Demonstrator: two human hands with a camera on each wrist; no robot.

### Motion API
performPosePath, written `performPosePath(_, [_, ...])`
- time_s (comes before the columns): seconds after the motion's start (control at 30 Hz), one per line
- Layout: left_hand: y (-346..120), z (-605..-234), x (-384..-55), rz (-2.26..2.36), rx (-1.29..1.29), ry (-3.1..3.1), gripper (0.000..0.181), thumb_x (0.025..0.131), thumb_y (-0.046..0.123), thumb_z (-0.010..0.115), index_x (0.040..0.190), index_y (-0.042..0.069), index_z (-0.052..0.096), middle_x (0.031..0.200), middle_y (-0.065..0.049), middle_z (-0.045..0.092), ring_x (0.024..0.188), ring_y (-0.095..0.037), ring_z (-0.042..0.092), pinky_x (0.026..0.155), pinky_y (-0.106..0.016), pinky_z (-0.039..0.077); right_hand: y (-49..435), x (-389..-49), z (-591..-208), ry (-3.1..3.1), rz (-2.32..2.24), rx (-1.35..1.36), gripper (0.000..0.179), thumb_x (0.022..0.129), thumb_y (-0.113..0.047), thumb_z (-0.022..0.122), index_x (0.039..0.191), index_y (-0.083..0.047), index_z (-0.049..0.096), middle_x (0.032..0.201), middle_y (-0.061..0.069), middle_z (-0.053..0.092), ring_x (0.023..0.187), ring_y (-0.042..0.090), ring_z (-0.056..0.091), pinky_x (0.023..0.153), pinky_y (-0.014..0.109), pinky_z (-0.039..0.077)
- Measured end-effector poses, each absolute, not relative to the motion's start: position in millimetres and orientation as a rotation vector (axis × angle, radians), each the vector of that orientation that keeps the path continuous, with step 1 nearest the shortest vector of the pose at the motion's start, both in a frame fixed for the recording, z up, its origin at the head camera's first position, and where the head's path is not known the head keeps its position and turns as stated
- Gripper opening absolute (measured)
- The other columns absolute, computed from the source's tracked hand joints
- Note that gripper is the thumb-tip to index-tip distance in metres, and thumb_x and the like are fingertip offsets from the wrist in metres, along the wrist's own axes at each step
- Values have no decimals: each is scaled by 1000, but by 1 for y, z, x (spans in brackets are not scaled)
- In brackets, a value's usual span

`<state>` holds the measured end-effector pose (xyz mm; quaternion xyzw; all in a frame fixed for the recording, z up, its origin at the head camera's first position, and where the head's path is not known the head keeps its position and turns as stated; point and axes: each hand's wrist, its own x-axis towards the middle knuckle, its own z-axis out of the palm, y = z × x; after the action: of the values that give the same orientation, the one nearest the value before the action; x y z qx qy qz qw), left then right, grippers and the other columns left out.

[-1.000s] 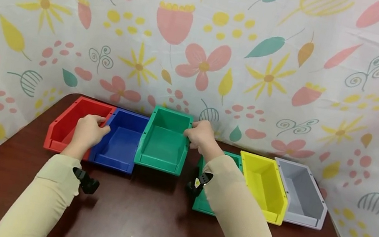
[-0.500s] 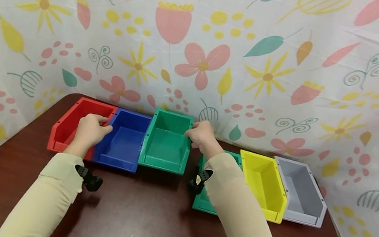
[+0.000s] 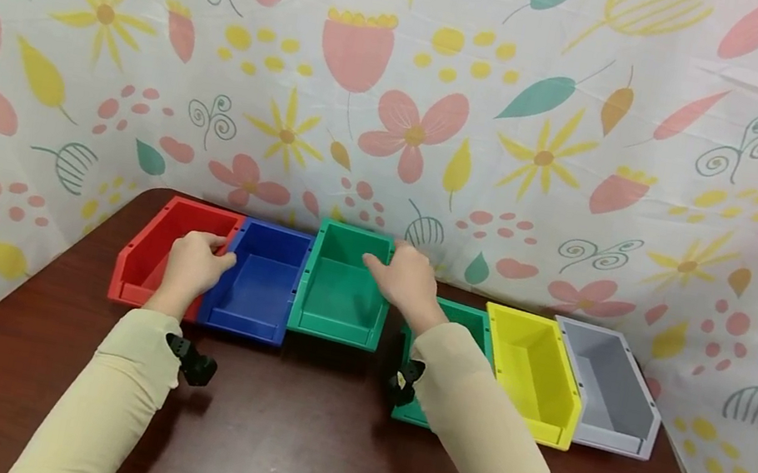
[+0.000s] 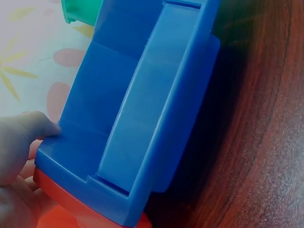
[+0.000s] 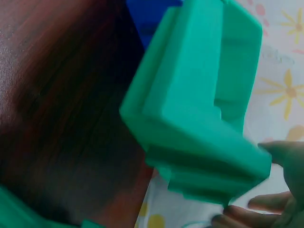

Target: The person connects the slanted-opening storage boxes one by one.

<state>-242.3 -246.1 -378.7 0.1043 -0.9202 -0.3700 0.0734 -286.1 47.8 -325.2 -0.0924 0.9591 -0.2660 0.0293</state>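
Observation:
My left hand [image 3: 194,269] pinches the adjoining walls of a red bin [image 3: 148,251] and a blue bin [image 3: 253,286]. In the left wrist view, its thumb [image 4: 40,124] lies at the blue bin's rim, while its other fingers are on the red side, partly hidden. Against the blue bin's right side stands a green bin [image 3: 341,297], its front slightly raised over the table. My right hand [image 3: 409,282] is at the green bin's right wall, its thumb extended over the opening. In the right wrist view, its fingers [image 5: 270,202] are spread around the wall, loosely apart.
To the right, a second green bin [image 3: 459,318], partly behind the right forearm, stands beside a yellow bin [image 3: 524,364] and a grey bin [image 3: 600,385]. All sit on a dark brown table [image 3: 282,439]. A flower-patterned cloth [image 3: 409,64] hangs behind.
The red, blue and left green bins have shifted slightly right together. My right hand has loosened from the green bin's wall, its thumb lifting away. The head view has turned a little.

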Motion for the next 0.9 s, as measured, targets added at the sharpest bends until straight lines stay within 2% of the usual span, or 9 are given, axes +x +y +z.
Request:
performPosePath(0.07, [-246, -379, -243, -1102, 309, -2765, 46, 92, 19, 55, 131, -5, 53, 131, -27, 53, 111, -41, 56, 91, -49, 50, 43, -284, -325, 3023, -729, -404, 75, 91, -52, 53, 147, -7, 33, 146, 16, 41, 130, 32, 44, 105, 50, 39])
performPosePath(0.17, [-246, -380, -243, -1092, 292, -2768, 46, 92, 19, 55, 130, -5, 53, 130, -27, 54, 112, -41, 56, 90, -49, 50, 34, -283, -326, 3005, -641, -618, 78, 89, -58, 50, 149, -13, 30, 155, 11, 26, 143, 30, 25, 114, 52, 25])
performPosePath(0.3, [-247, -379, -243, -1098, 282, -2773, 46, 92, 19, 55, 130, -5, 53, 130, -27, 54, 110, -41, 57, 88, -48, 51, 24, -284, -327, 2874, -538, -848, 82, 87, -66, 46, 152, -22, 23, 160, 3, 14, 147, 27, 12, 117, 53, 14])
performPosePath(0.43, [-248, -379, -243, -1107, 276, -2776, 46, 92, 19, 55, 131, -6, 53, 132, -27, 53, 113, -41, 55, 89, -49, 50, 16, -287, -326, 2786, -416, -904, 86, 83, -75, 40, 153, -29, 16, 161, -1, 7, 148, 28, 2, 117, 56, 7])
performPosePath(0.9, [-247, -375, -244, -1095, 288, -2805, 47, 93, 19, 54, 132, -6, 51, 133, -27, 52, 113, -41, 55, 91, -49, 50, 11, -301, -326, 2772, -297, -810, 89, 79, -81, 36, 152, -37, 9, 161, 4, 2, 146, 39, -4, 114, 61, 3])
